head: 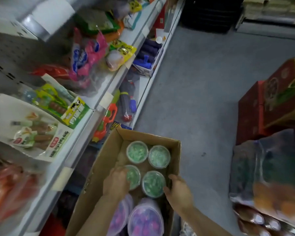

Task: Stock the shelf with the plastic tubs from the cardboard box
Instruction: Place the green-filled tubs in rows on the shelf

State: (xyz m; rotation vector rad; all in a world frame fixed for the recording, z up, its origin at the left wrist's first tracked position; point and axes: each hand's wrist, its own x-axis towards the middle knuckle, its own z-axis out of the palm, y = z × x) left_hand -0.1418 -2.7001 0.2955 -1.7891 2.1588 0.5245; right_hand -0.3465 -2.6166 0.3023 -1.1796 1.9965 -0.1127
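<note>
Plastic tubs: four green-filled (154,183), two purple-filled (145,218), all inside cardboard box (99,169) on floor | left hand (116,181) grips near-left green tub (134,176) | right hand (178,191) grips near-right green tub | shelf (85,120): none placed yet, judged.

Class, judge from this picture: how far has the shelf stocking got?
Done: no matching tub shows on the shelf. In hand: the left hand and right hand each grip a green tub inside the cardboard box. Left: four green tubs and two purple tubs remain boxed.
</note>
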